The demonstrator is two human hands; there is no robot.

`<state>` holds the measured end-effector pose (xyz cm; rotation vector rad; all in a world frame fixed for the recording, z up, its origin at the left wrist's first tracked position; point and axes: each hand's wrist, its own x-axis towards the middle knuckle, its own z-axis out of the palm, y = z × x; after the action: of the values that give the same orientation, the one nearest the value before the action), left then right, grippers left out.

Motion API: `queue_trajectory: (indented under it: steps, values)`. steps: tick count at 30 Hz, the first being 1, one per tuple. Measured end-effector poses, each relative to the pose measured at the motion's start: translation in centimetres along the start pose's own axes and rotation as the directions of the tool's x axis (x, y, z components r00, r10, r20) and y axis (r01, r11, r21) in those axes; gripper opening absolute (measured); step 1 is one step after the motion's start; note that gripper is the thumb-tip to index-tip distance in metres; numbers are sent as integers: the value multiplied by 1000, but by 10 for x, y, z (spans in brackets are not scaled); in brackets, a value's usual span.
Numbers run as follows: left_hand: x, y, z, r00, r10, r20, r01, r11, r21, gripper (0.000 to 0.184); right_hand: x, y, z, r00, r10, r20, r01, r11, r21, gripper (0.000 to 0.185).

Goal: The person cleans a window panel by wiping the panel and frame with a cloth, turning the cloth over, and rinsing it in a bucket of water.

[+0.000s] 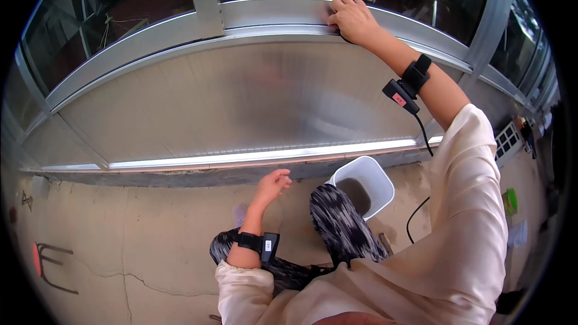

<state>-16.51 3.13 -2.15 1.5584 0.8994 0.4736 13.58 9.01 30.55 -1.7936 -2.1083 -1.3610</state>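
My right hand [356, 22] is up at the metal window frame [271, 13], its fingers curled and pressed against the rail below the glass. A dark edge shows under the palm, but what the fingers hold, if anything, is hidden. Lower down, my left hand [274, 186] hangs in the air in front of the translucent lower panel [198, 96], fingers loosely bent and holding nothing. A white bucket [380, 183] with murky grey-brown water [355, 195] stands on the floor beside my knee, against the low sill.
A stool with a red seat [37, 259] is on the cracked concrete floor [162, 235] at the left. On the right are a green container [510, 201], a pale blue container [517, 233] and a white gridded object [509, 142]. A black cable [415, 219] runs beside my right arm.
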Motion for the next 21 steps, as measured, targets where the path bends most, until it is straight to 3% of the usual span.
queue_trajectory:
  steps: [5,9,13,21]
  values:
    - [-4,9,5,999,-40,10,40,999,6,30,-51,44,12,987,154,46,-155,988,10,17]
    - [7,-6,9,991,35,130,-38,999,25,27,-52,43,18,994,73,-76,-72,997,13,15]
    - [17,-12,8,989,-75,129,67,995,71,27,-65,51,22,980,43,-195,-14,989,149,13]
    - [38,-41,7,975,-195,111,186,979,85,27,-165,157,64,958,272,-96,-267,962,62,19]
